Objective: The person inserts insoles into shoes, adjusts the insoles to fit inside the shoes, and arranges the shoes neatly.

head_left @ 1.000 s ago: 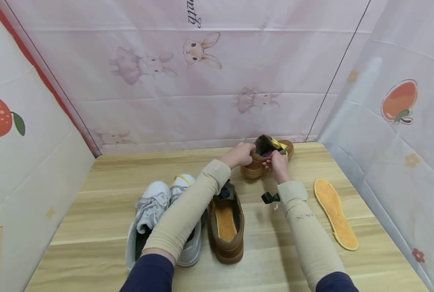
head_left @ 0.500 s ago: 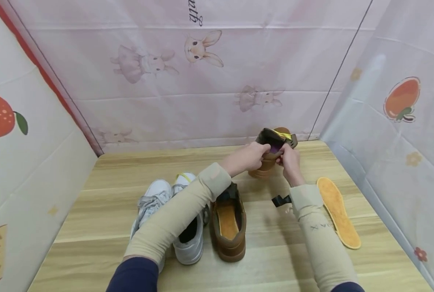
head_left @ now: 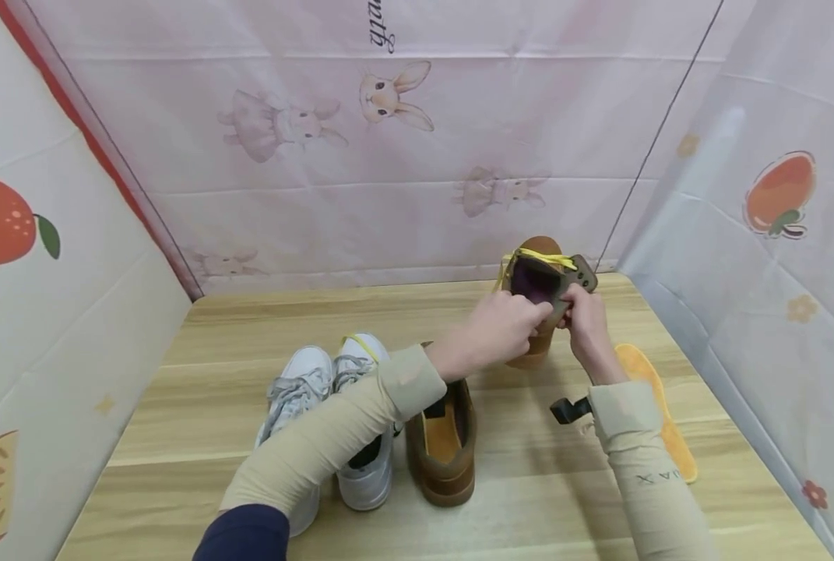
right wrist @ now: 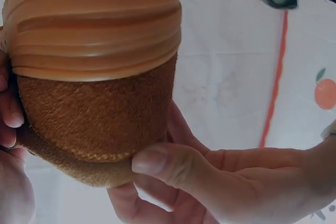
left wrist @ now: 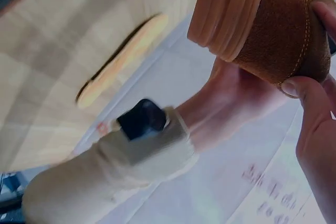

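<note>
In the head view a brown shoe (head_left: 544, 331) with a yellow lace (head_left: 546, 255) stands tilted near the back wall, toe pointing away. Its opening shows a dark purple inside (head_left: 532, 282). My left hand (head_left: 504, 327) pinches the heel collar; in the right wrist view its thumb (right wrist: 155, 158) presses the stitched rim from outside. My right hand (head_left: 586, 315) grips the side collar beside the eyelet flap (head_left: 583, 273). Most of its fingers are hidden behind the shoe (left wrist: 278, 35) in the left wrist view.
The matching brown shoe (head_left: 452, 471), with an orange insole inside, stands left of centre. Beside it are two white sneakers (head_left: 367, 487), partly covered by my left sleeve (head_left: 332, 436). An orange insole (head_left: 637, 362) lies on the right, partly behind my right sleeve. Printed cloth walls surround the tabletop.
Both hands have moved right with the brown shoe. It has turned from slanting rightward to toe-away, and its opening now faces me more. My left hand has shifted across the heel.
</note>
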A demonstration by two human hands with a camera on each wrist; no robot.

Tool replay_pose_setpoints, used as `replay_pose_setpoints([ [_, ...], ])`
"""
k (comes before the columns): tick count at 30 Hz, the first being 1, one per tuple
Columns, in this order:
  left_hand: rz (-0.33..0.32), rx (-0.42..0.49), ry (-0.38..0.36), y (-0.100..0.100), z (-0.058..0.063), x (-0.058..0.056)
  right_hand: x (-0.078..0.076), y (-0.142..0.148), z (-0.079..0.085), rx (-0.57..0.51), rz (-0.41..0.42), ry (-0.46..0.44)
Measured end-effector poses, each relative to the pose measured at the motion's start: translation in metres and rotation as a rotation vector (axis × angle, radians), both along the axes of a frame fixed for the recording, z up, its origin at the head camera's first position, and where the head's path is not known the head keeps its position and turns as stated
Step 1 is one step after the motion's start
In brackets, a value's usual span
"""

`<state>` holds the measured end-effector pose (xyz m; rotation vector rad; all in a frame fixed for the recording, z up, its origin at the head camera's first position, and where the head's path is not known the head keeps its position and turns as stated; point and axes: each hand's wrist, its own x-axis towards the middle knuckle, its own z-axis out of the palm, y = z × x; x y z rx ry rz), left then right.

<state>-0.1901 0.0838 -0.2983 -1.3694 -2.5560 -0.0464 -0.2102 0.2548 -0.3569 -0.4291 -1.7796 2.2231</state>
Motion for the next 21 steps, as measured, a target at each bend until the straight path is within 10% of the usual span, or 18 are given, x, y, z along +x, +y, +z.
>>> replay_pose_setpoints([
  [10,-0.048,-0.001,0.140,-0.005,0.000,0.056,0.049,0.001,0.012,-0.041,0.080,-0.015],
  [21,-0.065,-0.004,0.256,-0.017,-0.024,0.106,0.098,-0.004,-0.012,-0.006,0.144,-0.043],
])
